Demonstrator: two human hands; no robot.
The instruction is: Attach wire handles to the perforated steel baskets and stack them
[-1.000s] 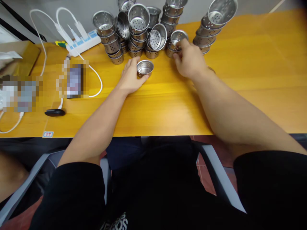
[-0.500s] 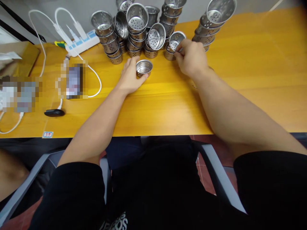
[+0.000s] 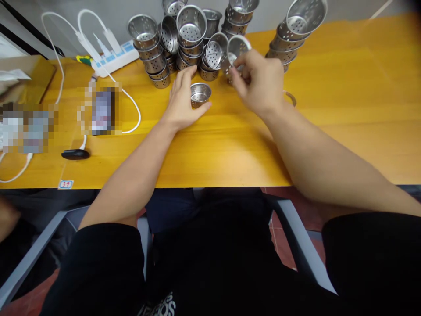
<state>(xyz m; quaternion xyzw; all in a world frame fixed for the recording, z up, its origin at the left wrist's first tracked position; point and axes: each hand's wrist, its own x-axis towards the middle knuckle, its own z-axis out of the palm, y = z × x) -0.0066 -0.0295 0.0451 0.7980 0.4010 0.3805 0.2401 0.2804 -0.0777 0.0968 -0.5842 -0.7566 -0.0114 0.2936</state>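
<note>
Right hand [image 3: 259, 81] pinches tilted cup [image 3: 234, 48] near rim; left hand [image 3: 183, 102] spread beside low cup [image 3: 200, 94].

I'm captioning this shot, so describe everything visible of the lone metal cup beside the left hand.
The cup looks like steel: round, shallow, with a bright rim and small holes in its wall. It stands upright on the yellow table, apart from the stacks behind it. The left hand curves around its left side, fingers spread; whether they touch it is unclear.
</note>
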